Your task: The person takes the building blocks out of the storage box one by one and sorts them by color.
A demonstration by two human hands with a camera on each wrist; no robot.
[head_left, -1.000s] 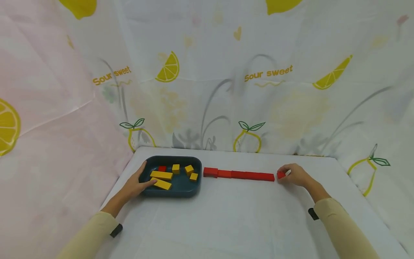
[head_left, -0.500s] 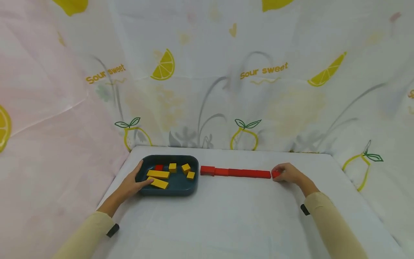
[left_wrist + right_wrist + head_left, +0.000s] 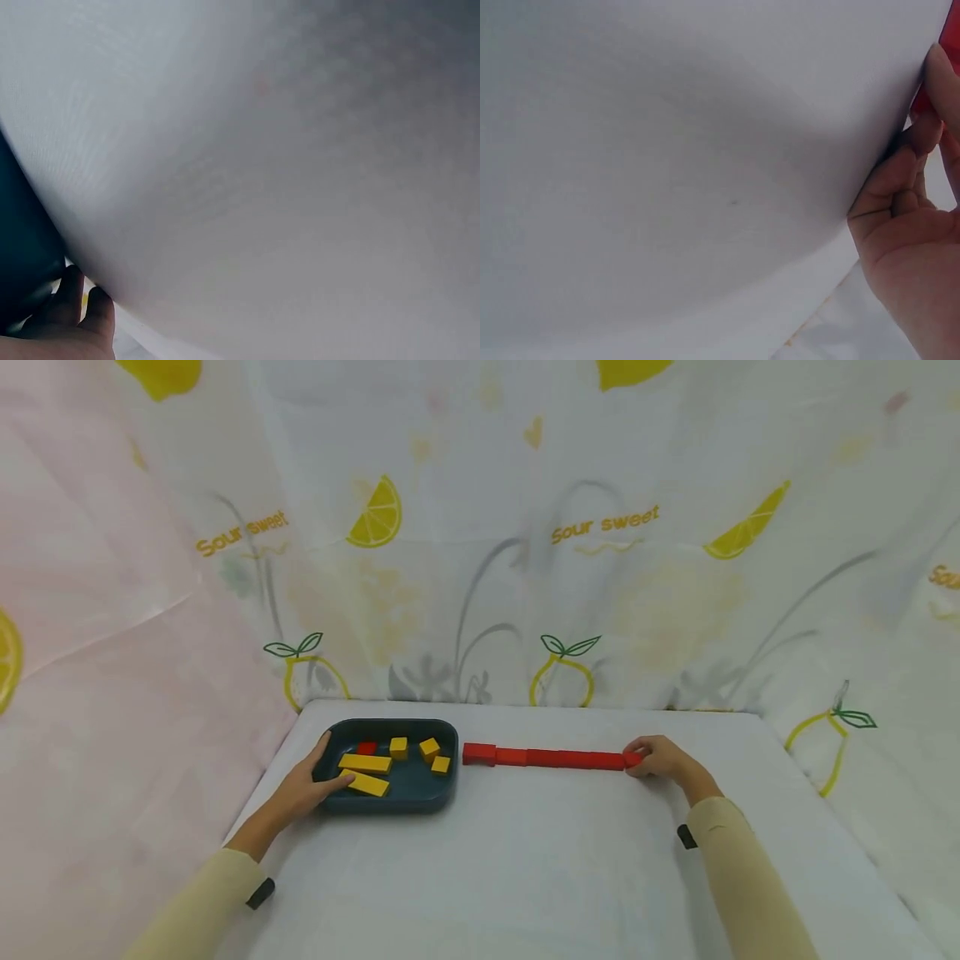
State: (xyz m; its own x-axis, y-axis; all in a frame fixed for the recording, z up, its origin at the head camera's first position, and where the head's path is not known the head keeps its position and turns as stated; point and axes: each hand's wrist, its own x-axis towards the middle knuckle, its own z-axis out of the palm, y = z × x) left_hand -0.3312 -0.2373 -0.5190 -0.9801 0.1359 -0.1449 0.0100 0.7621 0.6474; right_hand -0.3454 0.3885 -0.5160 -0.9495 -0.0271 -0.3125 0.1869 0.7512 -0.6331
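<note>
In the head view my left hand (image 3: pixel 302 788) grips the left end of a dark blue tray (image 3: pixel 420 806), its thumb over the near-left rim by a long yellow block (image 3: pixel 366 783). The left wrist view catches only some of its fingers against the tray's wall. My right hand (image 3: pixel 666 760) pinches a small red block (image 3: pixel 632 760) at the right end of a row of red blocks (image 3: pixel 573 760) lying on the table. That block seems to touch the row's end. The fingers partly cover it, and the right wrist view has only part of the red block (image 3: pixel 952 45).
Inside the tray lie another long yellow block (image 3: pixel 365 764), several yellow cubes (image 3: pixel 398 748) and a red block (image 3: pixel 367 748). The row starts just right of the tray. A white cloth covers the table (image 3: pixel 480 877); a lemon-print curtain (image 3: pixel 465 568) hangs behind it.
My right hand has slid left with the red block, narrowing the gap to the row until the block meets its end. The left hand stays on the tray; the head view has shifted slightly.
</note>
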